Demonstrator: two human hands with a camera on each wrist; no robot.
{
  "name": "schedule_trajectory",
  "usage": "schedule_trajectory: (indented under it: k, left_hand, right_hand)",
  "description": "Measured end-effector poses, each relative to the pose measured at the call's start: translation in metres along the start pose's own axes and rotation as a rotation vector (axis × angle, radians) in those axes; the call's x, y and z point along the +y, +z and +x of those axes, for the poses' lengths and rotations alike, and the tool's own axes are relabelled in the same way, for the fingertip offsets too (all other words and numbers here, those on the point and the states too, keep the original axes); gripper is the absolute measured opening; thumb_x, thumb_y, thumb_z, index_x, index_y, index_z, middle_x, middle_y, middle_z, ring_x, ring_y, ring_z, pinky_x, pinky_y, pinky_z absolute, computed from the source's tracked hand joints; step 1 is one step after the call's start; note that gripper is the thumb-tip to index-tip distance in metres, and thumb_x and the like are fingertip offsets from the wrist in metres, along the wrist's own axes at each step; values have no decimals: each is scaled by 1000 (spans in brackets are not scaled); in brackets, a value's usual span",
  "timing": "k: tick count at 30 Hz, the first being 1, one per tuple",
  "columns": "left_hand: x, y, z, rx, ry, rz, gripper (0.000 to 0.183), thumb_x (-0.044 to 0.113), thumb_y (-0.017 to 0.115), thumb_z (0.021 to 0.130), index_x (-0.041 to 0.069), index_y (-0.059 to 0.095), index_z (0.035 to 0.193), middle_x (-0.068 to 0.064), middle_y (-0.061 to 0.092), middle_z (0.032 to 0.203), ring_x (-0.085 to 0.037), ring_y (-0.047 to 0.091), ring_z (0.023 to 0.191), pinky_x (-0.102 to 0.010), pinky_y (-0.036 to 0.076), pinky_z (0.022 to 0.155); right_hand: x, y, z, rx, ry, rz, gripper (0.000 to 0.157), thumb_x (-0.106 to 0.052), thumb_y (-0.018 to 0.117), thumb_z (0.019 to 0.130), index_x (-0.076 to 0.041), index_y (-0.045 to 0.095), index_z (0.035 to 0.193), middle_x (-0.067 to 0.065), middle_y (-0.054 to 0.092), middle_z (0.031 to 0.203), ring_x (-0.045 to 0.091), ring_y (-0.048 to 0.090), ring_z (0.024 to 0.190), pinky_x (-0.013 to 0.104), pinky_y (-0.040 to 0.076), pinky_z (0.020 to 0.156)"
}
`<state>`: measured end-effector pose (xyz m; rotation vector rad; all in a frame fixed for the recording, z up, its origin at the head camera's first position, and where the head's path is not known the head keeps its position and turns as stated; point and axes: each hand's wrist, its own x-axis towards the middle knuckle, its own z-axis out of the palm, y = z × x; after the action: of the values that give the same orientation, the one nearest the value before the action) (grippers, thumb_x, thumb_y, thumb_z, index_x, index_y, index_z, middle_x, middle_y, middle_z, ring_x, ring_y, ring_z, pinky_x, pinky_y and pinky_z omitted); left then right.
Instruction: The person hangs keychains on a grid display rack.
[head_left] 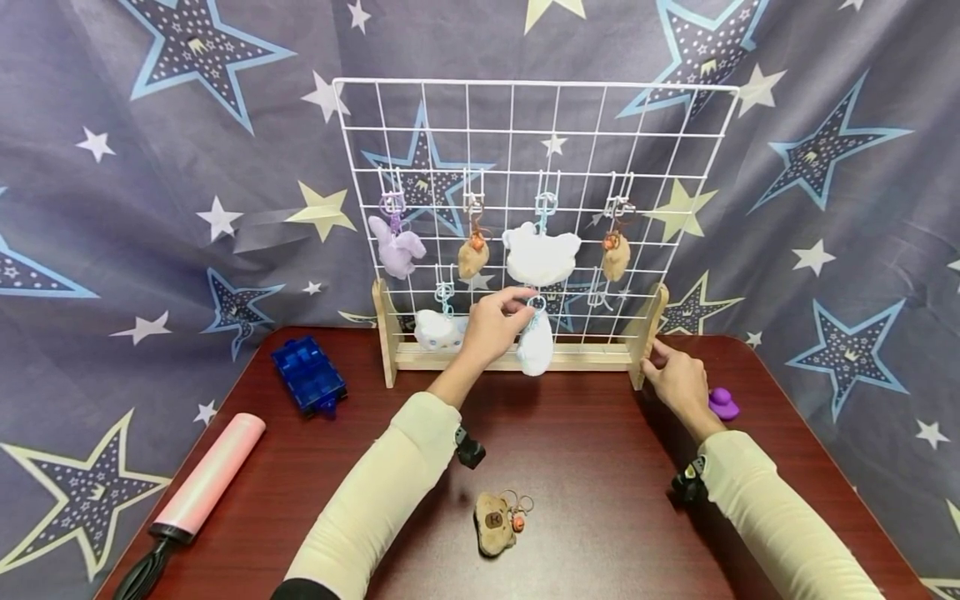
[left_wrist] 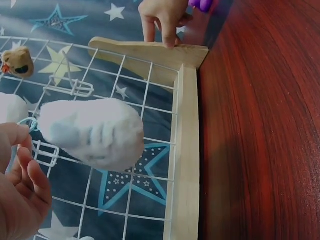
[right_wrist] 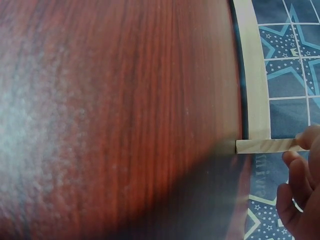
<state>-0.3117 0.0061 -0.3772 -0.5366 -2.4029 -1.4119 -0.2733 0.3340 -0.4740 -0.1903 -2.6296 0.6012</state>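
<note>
A white plush keychain [head_left: 536,346] hangs from a light-blue ring pinched between the thumb and fingers of my left hand [head_left: 495,327], in front of the lower rows of a white wire grid rack [head_left: 525,82]. In the left wrist view the plush [left_wrist: 100,132] shows its fluffy side, close to two wire hooks. My right hand [head_left: 678,383] grips the rack's right wooden end piece [head_left: 643,346]; the right wrist view shows fingers on that wood. Higher on the rack hang a purple plush [head_left: 397,250], a white bear-shaped plush [head_left: 542,257] and two brown ones.
Another white plush [head_left: 437,331] hangs low on the left, partly behind my left hand. On the table lie a brown plush keychain [head_left: 491,529], a blue plastic case [head_left: 309,375], a pink hand pump [head_left: 213,471] and a purple toy [head_left: 722,404].
</note>
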Motion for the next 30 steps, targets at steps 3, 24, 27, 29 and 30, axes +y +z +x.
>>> schedule_trajectory:
  k: [3, 24, 27, 29, 30]
  left_hand:
    - [-1, 0, 1, 0, -13, 1, 28, 21, 71, 90, 23, 76, 118, 0, 78, 89, -10, 65, 74, -22, 46, 65]
    - [-13, -23, -20, -67, 9, 35, 32, 14, 75, 88, 16, 74, 120, -10, 74, 100, -17, 64, 72, -24, 50, 69]
    - [-18, -25, -26, -84, 15, 49, 29, 13, 75, 88, 15, 75, 117, -9, 73, 98, -17, 65, 75, -24, 51, 71]
    - [-19, -26, -30, -97, 32, 62, 28, 12, 76, 88, 14, 75, 116, -9, 74, 98, -19, 67, 78, -26, 53, 74]
    - [-19, -26, -32, -101, 42, 74, 28, 11, 76, 87, 13, 76, 115, -9, 74, 97, -20, 68, 79, -27, 54, 75]
  right_hand:
    - [0, 1, 0, -4, -1, 0, 48, -28, 68, 91, -21, 64, 138, 22, 77, 97, 60, 65, 98, 65, 51, 77]
    - [1, 1, 0, -6, 0, 1, 48, -28, 67, 92, -22, 64, 139, 18, 78, 95, 59, 65, 98, 64, 50, 76]
    - [1, 1, 0, -10, -8, 0, 48, -28, 67, 91, -21, 64, 139, 18, 78, 95, 59, 65, 97, 64, 50, 76]
    - [1, 1, 1, -7, -10, 0, 48, -29, 67, 91, -21, 64, 139, 20, 77, 96, 60, 65, 98, 64, 50, 77]
    - [1, 1, 1, -4, -12, 0, 48, -29, 67, 92, -21, 64, 139, 20, 77, 96, 60, 65, 98, 65, 50, 77]
